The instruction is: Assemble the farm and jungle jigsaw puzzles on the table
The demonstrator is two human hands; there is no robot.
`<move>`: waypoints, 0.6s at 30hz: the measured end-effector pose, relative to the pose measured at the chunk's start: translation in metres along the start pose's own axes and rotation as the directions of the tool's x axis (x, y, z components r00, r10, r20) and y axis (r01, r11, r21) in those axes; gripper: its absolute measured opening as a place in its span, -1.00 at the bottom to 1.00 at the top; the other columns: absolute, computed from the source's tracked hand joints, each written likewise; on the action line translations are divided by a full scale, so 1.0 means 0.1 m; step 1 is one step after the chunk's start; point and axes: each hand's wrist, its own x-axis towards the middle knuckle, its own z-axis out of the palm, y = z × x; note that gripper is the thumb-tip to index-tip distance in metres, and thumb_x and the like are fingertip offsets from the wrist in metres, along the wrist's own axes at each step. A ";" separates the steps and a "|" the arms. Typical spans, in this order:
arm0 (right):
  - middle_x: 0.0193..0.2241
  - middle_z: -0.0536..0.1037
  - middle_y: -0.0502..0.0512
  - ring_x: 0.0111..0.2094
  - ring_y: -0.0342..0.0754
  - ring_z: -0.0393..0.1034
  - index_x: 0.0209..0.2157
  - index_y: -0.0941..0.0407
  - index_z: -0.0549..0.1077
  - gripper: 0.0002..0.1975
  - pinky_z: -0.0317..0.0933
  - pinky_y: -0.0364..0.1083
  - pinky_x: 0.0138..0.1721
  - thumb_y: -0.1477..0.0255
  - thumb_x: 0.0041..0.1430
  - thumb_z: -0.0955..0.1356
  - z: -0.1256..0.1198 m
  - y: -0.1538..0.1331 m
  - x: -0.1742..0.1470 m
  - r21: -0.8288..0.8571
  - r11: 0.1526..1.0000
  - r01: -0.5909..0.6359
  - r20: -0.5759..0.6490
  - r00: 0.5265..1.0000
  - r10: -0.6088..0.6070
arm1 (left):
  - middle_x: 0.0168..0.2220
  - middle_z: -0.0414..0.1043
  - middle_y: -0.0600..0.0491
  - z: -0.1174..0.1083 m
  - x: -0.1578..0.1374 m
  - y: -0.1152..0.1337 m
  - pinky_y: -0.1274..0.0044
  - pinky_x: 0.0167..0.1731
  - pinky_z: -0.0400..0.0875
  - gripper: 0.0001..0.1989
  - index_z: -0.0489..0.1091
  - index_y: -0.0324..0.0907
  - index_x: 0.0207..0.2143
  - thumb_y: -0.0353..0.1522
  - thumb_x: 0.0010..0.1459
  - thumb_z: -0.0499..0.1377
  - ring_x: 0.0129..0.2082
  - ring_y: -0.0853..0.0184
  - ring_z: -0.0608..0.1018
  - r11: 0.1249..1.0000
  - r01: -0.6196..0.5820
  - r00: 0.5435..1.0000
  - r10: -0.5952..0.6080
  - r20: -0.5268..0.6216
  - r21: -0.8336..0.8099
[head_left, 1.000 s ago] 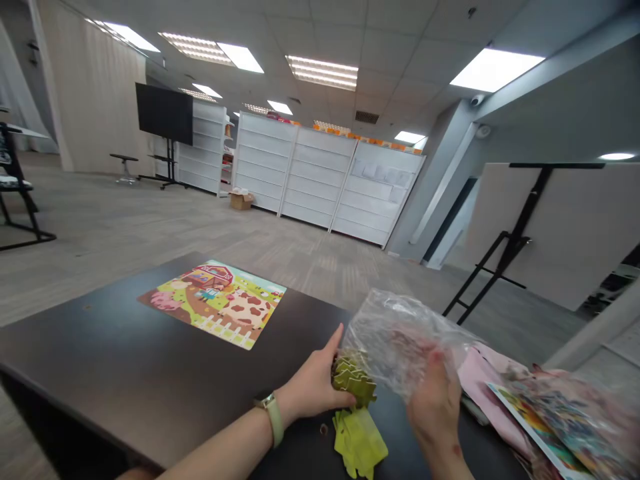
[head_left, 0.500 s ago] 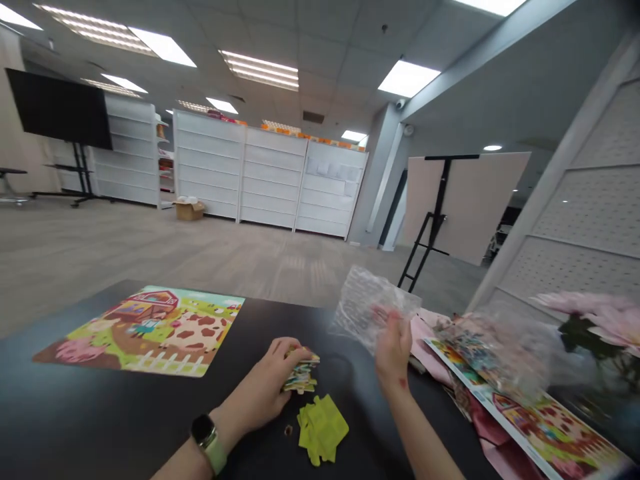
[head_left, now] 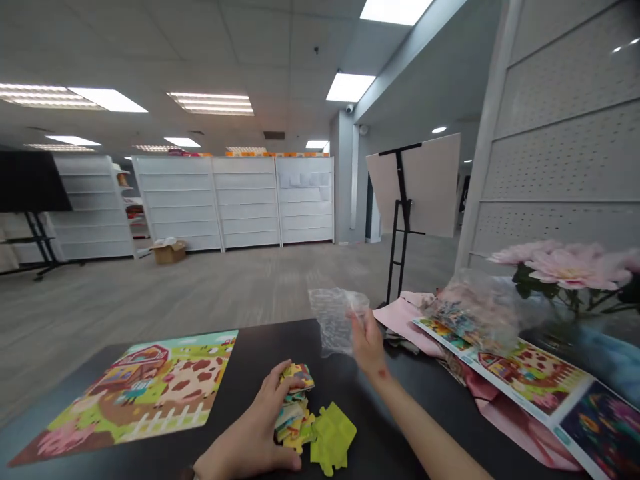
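Down at the near edge of the counter (head_left: 260, 347), the left hand (head_left: 250, 443) had its fingers (head_left: 280, 380) curled round a small stack of puzzle pieces (head_left: 295, 400), thumb on top and the stack resting on the dark surface, with a clump of yellow-green pieces (head_left: 333, 437) touching it on the right. Those pieces looked light, thin and stiff, likely cardboard, and loose enough to slide apart; pinching the stack across its flat faces seemed the safest hold. Further out, the right hand (head_left: 367, 343) held a clear plastic bag (head_left: 337, 320) up off the counter, fingers closed on its crumpled edge. It looked limp, slippery and nearly weightless, best gripped by a bunched fold. Whether anything remained inside I could not tell. The left wrist was cut off by the frame. Beyond lay a farm picture board (head_left: 135, 393) to the left, and printed sheets (head_left: 530, 380), a second bag (head_left: 480, 310) and pink flowers (head_left: 565, 263) to the right, partly blurred.
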 end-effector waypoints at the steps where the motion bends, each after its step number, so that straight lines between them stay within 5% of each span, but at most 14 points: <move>1: -0.32 0.56 0.02 -0.26 0.03 0.45 -0.23 0.04 0.43 -0.76 0.28 -0.02 -0.14 0.17 0.30 0.28 -0.01 -0.01 0.00 -0.009 1.000 0.017 -0.002 1.000 -0.017 | 0.45 -0.24 -0.12 0.00 0.00 0.00 0.12 0.37 -0.07 -0.09 0.23 0.01 0.27 -0.20 -0.14 0.49 0.43 -0.12 -0.04 1.000 -0.011 1.000 0.011 -0.011 -0.005; 6: -0.36 0.50 0.02 -0.33 0.04 0.40 -0.22 0.05 0.36 -0.76 0.27 -0.01 -0.23 0.19 0.19 0.35 -0.14 -0.07 -0.03 -0.083 0.990 0.116 -0.046 0.992 -0.120 | 0.41 -0.10 -0.10 0.05 0.05 -0.12 0.20 0.36 -0.03 -0.33 0.27 0.03 0.25 -0.34 0.08 0.33 0.41 -0.03 0.05 0.997 -0.073 0.995 0.073 -0.071 0.010; 12: -0.40 0.54 0.07 -0.35 0.08 0.43 -0.32 0.02 0.44 -0.87 0.34 0.06 -0.26 0.29 0.21 0.30 -0.61 -0.22 0.00 -0.235 0.937 0.260 0.016 0.965 -0.263 | 0.38 -0.02 -0.10 0.17 0.14 -0.36 0.16 0.34 0.05 -0.16 0.16 0.11 0.35 -0.36 0.03 0.33 0.39 -0.10 0.10 0.976 -0.179 0.976 0.192 -0.104 0.128; 15: -0.29 0.63 0.12 -0.17 0.14 0.49 -0.38 0.01 0.50 -0.91 0.33 0.14 -0.03 0.35 0.16 0.35 -1.05 -0.43 0.25 -0.321 0.884 0.340 0.070 0.939 -0.336 | 0.37 0.03 -0.06 0.18 0.15 -0.38 0.15 0.34 0.09 -0.16 0.15 0.16 0.36 -0.30 0.03 0.32 0.38 -0.13 0.14 0.962 -0.230 0.963 0.246 -0.106 0.145; 18: -0.04 0.62 0.11 0.15 0.19 0.37 -0.38 0.02 0.52 -0.94 0.09 0.20 0.25 0.42 0.13 0.37 -1.62 -0.70 0.59 -0.397 0.829 0.393 0.090 0.916 -0.391 | 0.39 0.02 -0.03 0.18 0.12 -0.39 0.17 0.32 0.15 -0.29 0.18 0.17 0.35 -0.21 0.15 0.24 0.39 -0.11 0.15 0.951 -0.274 0.946 0.294 -0.136 0.145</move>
